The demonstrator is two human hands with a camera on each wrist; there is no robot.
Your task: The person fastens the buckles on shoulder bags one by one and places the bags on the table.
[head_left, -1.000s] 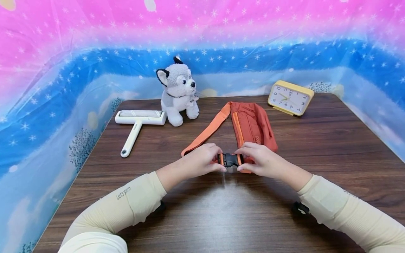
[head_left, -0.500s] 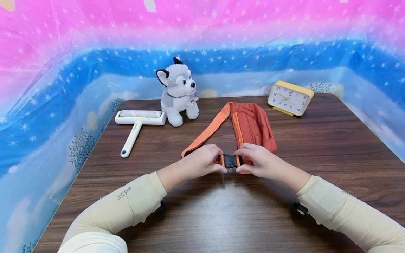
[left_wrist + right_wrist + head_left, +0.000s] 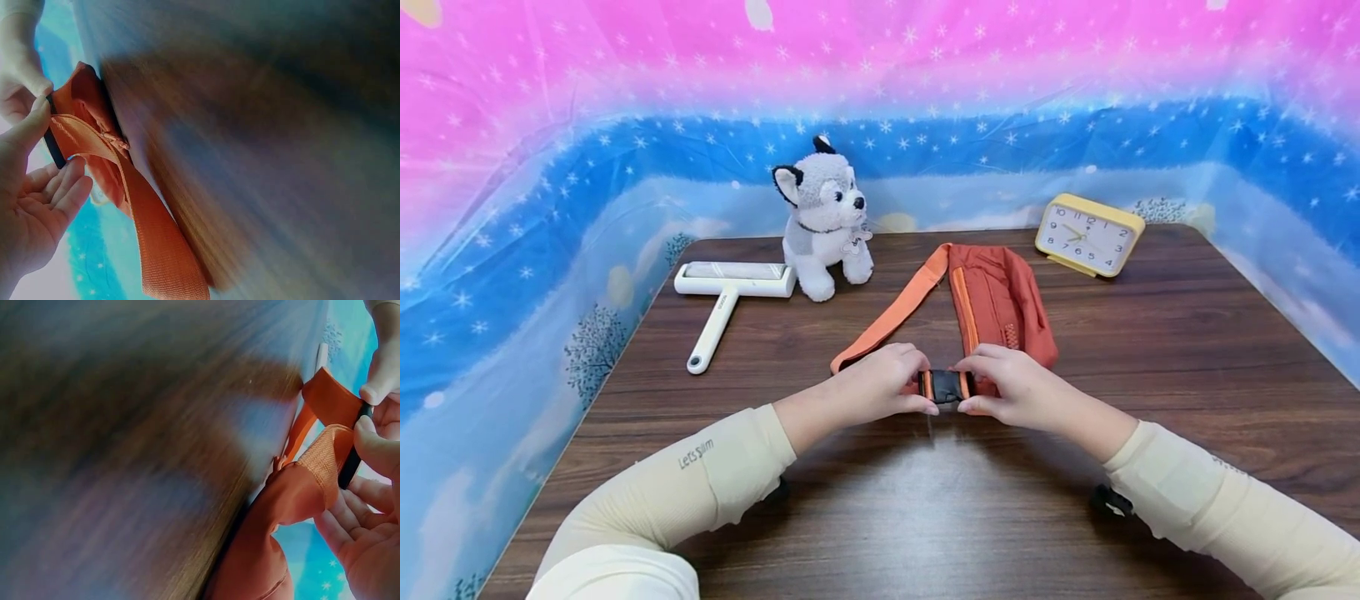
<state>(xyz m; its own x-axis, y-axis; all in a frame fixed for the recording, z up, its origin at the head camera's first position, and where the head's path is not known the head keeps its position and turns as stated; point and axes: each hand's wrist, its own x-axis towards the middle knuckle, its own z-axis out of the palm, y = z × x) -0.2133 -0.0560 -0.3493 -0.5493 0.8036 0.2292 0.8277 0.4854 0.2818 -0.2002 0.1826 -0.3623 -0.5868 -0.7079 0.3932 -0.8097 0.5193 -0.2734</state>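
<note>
A rust-red waist bag (image 3: 1000, 300) with an orange strap (image 3: 891, 312) lies on the table. Its black plastic buckle (image 3: 947, 387) is joined between the two hands, near the front of the bag. My left hand (image 3: 883, 383) pinches the buckle's left end between thumb and fingers, and my right hand (image 3: 1015, 385) pinches the right end. The left wrist view shows the buckle (image 3: 55, 147) edge-on, with the orange strap (image 3: 159, 231) hanging from it. In the right wrist view, the webbing (image 3: 324, 464) runs from the buckle to the bag (image 3: 256, 544).
A white lint roller (image 3: 733, 287) lies at the left. Beside it a grey-and-white plush husky (image 3: 823, 225) sits near the back edge. At the back right stands a yellow alarm clock (image 3: 1090, 235). A snowflake-patterned cloth (image 3: 970, 142) rises behind the dark wooden table (image 3: 1210, 350).
Over the last second the two buckle halves have come slightly closer together, the right hand shifting a little to the left. Both hands keep their pinch.
</note>
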